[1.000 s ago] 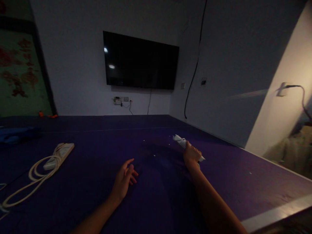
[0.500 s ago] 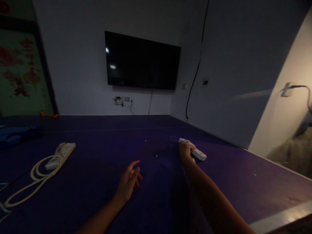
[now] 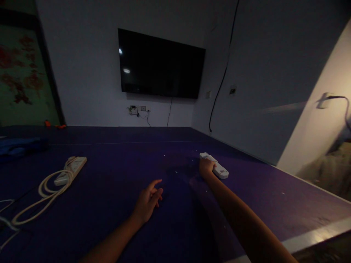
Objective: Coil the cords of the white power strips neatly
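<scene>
To the right of the middle, my right hand (image 3: pixel 207 167) is closed on a long white power strip (image 3: pixel 221 170) on the dark purple surface. The strip lies at a slant, its rounded end toward me, and a raised band crosses its middle. My fingers hide part of its near side. Held over the surface in the lower middle is my left hand (image 3: pixel 148 201), its fingers apart and nothing in them. Off to the left, away from both hands, another power strip (image 3: pixel 78 166) lies with its pale cord (image 3: pixel 42 190) looped around and beside it.
Small white scraps (image 3: pixel 176 172) are scattered over the purple surface (image 3: pixel 117 164). Blue cloth (image 3: pixel 22 144) lies at the left, with thin white wires (image 3: pixel 11 226) nearer me. A black cable (image 3: pixel 219 93) hangs down the right wall. A television (image 3: pixel 161 65) is mounted on the back wall.
My right hand and the power strip have shifted slightly left, and more of the strip's top shows. My left hand has moved a little to the right, still open. The view has tilted slightly.
</scene>
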Demonstrator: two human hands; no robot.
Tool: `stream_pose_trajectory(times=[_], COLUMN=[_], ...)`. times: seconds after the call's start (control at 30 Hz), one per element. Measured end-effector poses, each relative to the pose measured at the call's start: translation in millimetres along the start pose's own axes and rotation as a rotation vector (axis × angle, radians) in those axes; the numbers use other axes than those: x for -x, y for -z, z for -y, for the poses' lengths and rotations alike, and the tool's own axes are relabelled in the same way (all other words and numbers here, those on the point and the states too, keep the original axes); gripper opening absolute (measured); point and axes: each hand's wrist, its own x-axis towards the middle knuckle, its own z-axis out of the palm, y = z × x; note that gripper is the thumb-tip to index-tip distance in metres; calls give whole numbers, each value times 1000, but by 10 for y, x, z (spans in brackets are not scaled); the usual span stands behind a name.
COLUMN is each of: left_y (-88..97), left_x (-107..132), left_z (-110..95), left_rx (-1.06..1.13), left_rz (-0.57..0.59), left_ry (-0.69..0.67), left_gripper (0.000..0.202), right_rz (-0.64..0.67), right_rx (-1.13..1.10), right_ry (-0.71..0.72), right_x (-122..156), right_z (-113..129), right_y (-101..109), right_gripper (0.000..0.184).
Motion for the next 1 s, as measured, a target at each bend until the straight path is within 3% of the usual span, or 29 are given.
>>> stream_pose_trajectory(times=[0.33, 0.57, 0.7, 0.77, 0.83, 0.93, 1.0], left_y=[11, 69, 142, 191, 261, 453, 667], left_x=[13, -42, -82, -114, -163, -266, -345], left_z=[-40, 39, 79, 77, 52, -33, -109], left_rx=[-123, -230, -394, -516, -662, -908, -1044], left_rz=[0, -67, -214, -331, -447, -604, -769], left_ry=[-61, -137, -216, -266, -338, -392, -286], left_gripper=[50, 50, 44, 39, 36, 37, 46], right_rz=[-13, -44, -158, -334, -520, -511, -439], right_rx=[-71, -196, -272, -420, -637, -778, -790], right_ry=[-125, -164, -150, -67, 104, 255, 353], right_x=[52, 110, 182, 278, 428, 727, 922], right_z=[-628, -694, -480, -254, 32, 444, 619], right_y=[263, 259, 327, 369, 396, 382, 338], right_gripper=[30, 42, 45, 47, 49, 51, 50])
